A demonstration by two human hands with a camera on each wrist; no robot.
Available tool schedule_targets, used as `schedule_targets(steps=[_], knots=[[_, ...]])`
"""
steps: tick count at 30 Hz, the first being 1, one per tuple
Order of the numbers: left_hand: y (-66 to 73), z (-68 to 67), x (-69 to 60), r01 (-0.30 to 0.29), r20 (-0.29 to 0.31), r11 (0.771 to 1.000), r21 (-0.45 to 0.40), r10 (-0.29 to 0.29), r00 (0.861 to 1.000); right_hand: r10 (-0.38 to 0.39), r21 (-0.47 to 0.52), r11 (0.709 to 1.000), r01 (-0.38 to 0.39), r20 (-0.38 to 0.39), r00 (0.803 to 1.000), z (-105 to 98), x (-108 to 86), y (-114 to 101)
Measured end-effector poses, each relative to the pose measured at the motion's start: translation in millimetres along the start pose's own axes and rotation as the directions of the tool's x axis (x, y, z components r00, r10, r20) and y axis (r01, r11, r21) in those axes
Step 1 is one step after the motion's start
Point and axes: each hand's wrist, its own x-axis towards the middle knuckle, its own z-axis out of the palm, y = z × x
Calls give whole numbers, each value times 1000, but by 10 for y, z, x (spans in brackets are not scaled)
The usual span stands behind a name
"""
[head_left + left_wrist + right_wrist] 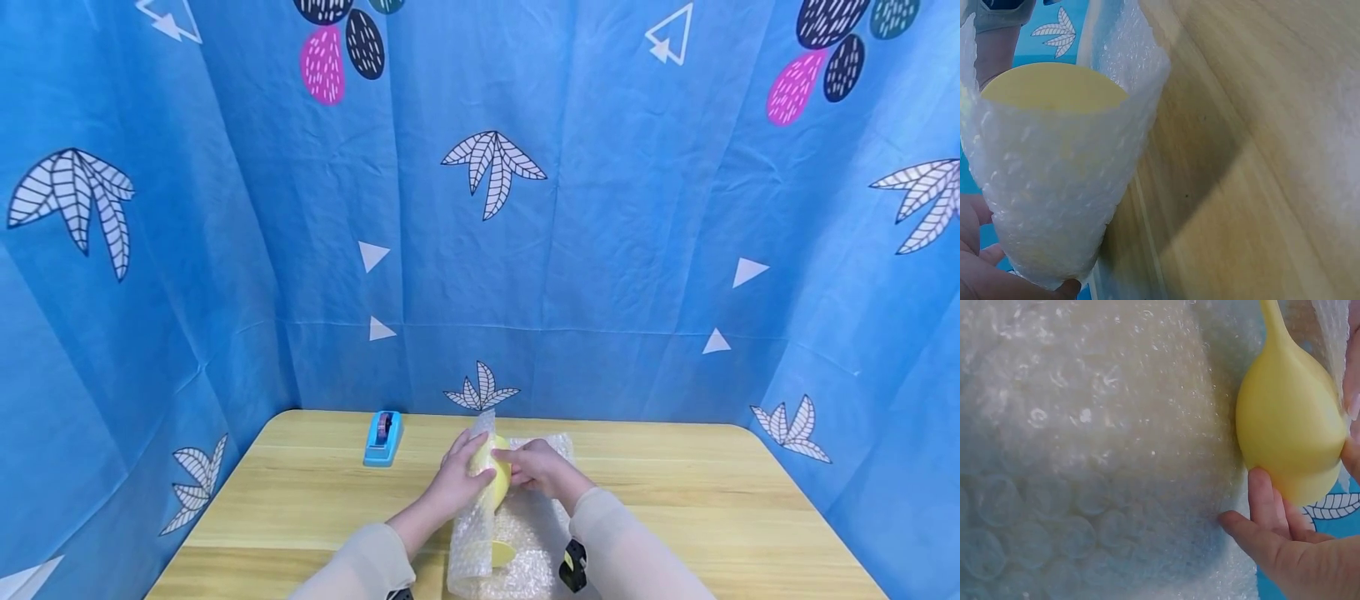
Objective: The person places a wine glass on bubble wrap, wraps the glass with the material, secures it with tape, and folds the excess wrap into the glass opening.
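A yellow goblet [501,492] lies on a sheet of bubble wrap [528,533], its flat round base toward me and its bowl away. The wrap's left side is folded up over it. My left hand [459,475] grips that folded side against the bowl, thumb at its edge. In the left wrist view the bubble wrap [1060,187] curves around the goblet's base [1054,87]. My right hand [543,468] holds the bowl from the right. In the right wrist view its fingers [1266,503] touch the goblet [1288,419] near the rim, which is partly hidden.
A blue tape dispenser [382,439] stands at the back left of the wooden table [660,500]. Behind the table and along its sides hangs a blue patterned curtain [480,275]. The wrap's right part lies flat under my right forearm.
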Motion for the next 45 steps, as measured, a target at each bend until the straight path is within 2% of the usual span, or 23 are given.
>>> schedule_targets(steps=[6, 9, 11, 14, 16, 19, 23, 29, 35, 40, 45], knots=[[22, 13, 9, 14, -21, 998, -58, -15, 1000, 27, 9, 1000, -27, 11, 1000, -35, 16, -12], [1, 23, 20, 45, -74, 991, -122, -54, 996, 39, 7, 999, -39, 21, 999, -50, 29, -10], [-24, 26, 23, 83, -119, 982, -170, -104, 987, 47, 8, 999, -47, 27, 999, -58, 37, -8], [-57, 21, 17, 165, -170, 964, -207, -201, 965, 54, 5, 999, -54, 32, 998, -67, 40, -3], [-63, 6, 3, 214, -174, 951, -225, -255, 951, 55, 11, 998, -55, 40, 998, -67, 43, 1], [-57, -23, -20, 259, -155, 935, -244, -301, 941, 52, 15, 999, -53, 57, 997, -58, 42, -5], [-47, -56, -37, 260, -132, 926, -273, -303, 944, 43, 36, 998, -47, 93, 995, -50, 42, -8], [-73, -75, -37, 245, -135, 926, -288, -293, 947, 27, 93, 995, -41, 148, 989, -61, 32, 10], [-82, -67, -35, 242, -125, 927, -288, -287, 950, 14, 122, 992, -33, 154, 988, -85, 32, 66], [-90, -64, -33, 230, -133, 927, -296, -278, 951, 5, 79, 997, -14, 119, 993, -104, 60, 89], [-99, -69, -32, 200, -134, 933, -298, -249, 959, 12, -5, 1000, -11, 85, 996, -139, 65, 69]])
